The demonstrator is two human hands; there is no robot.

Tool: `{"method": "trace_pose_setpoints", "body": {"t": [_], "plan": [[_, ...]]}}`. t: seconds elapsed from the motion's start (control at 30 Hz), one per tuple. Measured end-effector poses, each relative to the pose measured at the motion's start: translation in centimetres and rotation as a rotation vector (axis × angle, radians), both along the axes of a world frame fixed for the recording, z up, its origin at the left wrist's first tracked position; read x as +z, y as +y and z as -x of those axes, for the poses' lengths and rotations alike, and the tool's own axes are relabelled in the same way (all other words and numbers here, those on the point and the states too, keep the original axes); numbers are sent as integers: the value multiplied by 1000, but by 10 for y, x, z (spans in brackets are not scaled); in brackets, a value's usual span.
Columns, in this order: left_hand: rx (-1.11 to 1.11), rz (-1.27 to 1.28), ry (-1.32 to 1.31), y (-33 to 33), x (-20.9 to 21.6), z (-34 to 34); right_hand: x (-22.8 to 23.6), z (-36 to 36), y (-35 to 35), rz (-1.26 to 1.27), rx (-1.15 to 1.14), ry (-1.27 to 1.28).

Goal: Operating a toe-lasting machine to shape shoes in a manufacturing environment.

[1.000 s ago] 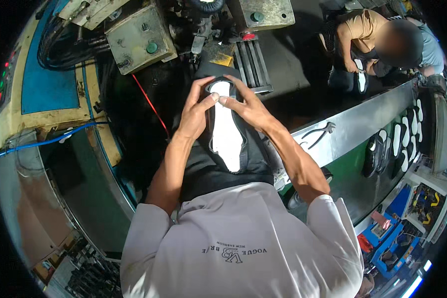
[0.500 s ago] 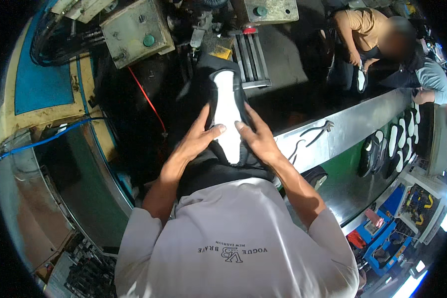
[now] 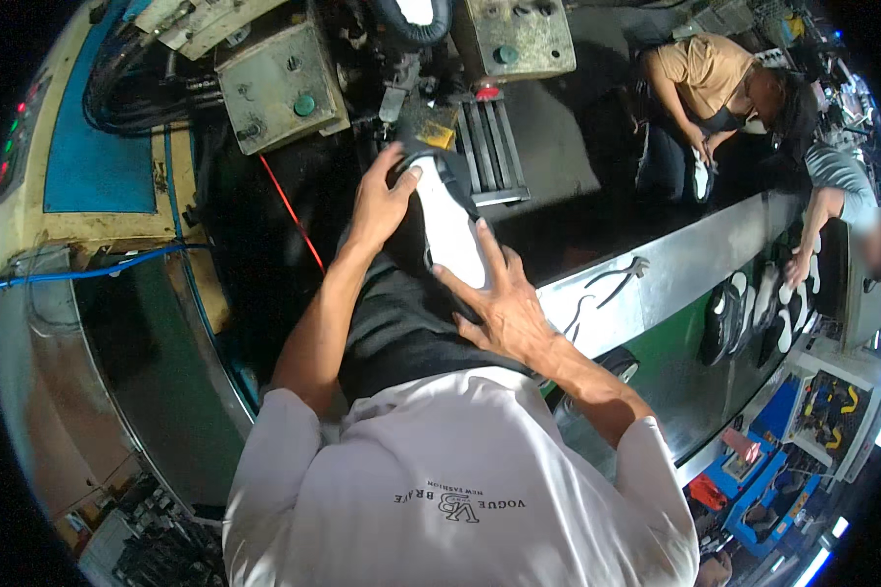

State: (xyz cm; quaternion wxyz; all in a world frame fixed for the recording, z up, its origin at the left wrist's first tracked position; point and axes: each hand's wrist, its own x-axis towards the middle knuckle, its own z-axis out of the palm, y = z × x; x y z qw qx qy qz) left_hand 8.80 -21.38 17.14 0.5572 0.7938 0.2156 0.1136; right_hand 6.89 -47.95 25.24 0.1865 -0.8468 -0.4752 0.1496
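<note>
A black shoe upper [image 3: 441,178] lies over my lap with its white insole [image 3: 453,237] facing up, its far end tilted slightly left. My left hand [image 3: 382,201] grips the far end, thumb on the edge of the white insole and fingers around the outside. Around the near end is my right hand [image 3: 504,308], its fingers apart: some rest along the right side and across the insole, while the thumb is lower down by the near tip. The underside of the shoe is hidden.
Pincers [image 3: 617,281] lie on the metal ledge [image 3: 675,252] at right. Beyond it, several shoes [image 3: 729,318] sit on a green belt [image 3: 671,338]. Ahead stand machine control boxes [image 3: 282,83] and another shoe [image 3: 416,12]. Two people work at the far right, one holding a shoe [image 3: 701,181].
My left hand has slid up to the shoe's far end. My right hand has turned and spread over the near end. At far right, a person's arm now reaches over the belt.
</note>
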Motion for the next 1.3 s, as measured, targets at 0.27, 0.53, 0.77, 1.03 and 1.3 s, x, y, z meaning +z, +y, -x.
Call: {"method": "trace_pose_setpoints", "body": {"t": [0.27, 0.53, 0.77, 1.03, 1.3], "plan": [[-118, -43, 24, 30, -44, -23, -5, -11, -1, -2, 22, 59], [247, 159, -218, 138, 37, -113, 34, -48, -29, -176, -214, 184], [22, 829, -217, 146, 139, -252, 105, -120, 8, -209, -236, -155], [-170, 1130, -434, 124, 177, -76, 132, -227, 160, -367, -97, -248], [325, 1484, -108, 129, 81, 86, 81, -252, 240, -317, -173, -291]]}}
